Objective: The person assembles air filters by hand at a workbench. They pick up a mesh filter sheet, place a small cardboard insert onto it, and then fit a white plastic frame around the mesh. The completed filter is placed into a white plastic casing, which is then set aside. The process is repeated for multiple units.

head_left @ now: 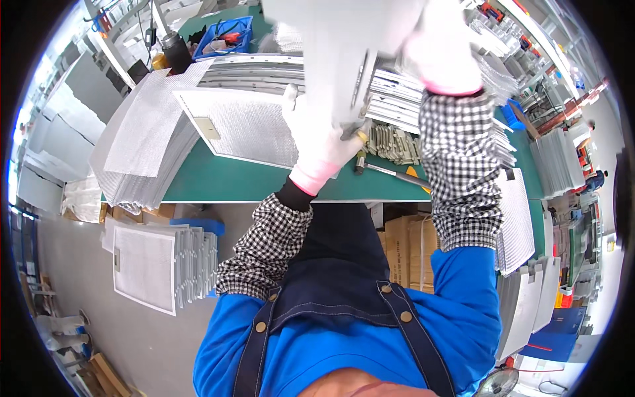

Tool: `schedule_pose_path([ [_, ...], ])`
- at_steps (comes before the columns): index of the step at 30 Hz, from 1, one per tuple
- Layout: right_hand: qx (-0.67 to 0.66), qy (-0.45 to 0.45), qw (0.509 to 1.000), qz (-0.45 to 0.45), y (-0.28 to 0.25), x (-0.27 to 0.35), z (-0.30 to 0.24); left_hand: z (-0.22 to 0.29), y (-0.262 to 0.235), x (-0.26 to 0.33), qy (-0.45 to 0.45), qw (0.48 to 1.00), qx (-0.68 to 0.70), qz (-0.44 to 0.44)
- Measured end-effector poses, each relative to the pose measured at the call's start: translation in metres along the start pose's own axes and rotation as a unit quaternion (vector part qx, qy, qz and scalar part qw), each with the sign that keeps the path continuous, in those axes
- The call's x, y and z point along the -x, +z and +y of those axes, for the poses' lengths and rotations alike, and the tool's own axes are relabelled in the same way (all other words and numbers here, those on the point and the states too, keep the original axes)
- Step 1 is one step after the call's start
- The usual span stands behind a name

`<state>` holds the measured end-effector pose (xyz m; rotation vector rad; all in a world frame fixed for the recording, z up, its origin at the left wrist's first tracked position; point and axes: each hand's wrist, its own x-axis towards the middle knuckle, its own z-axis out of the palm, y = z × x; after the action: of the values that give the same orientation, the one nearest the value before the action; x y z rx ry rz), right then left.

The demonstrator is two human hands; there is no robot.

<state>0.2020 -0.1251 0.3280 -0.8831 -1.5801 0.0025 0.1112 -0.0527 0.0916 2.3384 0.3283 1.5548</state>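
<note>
Both my hands wear white gloves with pink cuffs. My left hand (322, 140) is at the lower end of a large pale grey panel (344, 49). Its thumb stands at the panel's left side and its other fingers curl below. By those fingertips is a small dark and yellowish piece that I cannot make out. My right hand (442, 56), smeared by motion, is at the panel's upper right side; its fingers cannot be told apart. Behind my left hand a framed mesh filter panel (248, 126) lies on the green table (248, 188). A hammer (397, 175) lies to the right of that hand.
Mesh sheets (142, 142) are stacked at the table's left. Short metal pieces (393, 144) and long metal strips (395, 99) lie behind the hammer. A blue bin (228, 34) stands at the back. Framed filters (145, 264) stand on the floor left, cardboard boxes (400, 248) under the table.
</note>
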Motion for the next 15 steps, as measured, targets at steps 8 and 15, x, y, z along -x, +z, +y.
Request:
schedule_pose_path([
  [8,0.026,0.046,0.999,0.012,0.010,0.020,0.024,0.016,-0.022,-0.016,0.065,0.997,-0.015,0.028],
  [15,0.071,0.030,0.997,0.003,0.013,0.015,0.031,0.011,-0.022,-0.007,0.033,0.999,-0.015,-0.014],
])
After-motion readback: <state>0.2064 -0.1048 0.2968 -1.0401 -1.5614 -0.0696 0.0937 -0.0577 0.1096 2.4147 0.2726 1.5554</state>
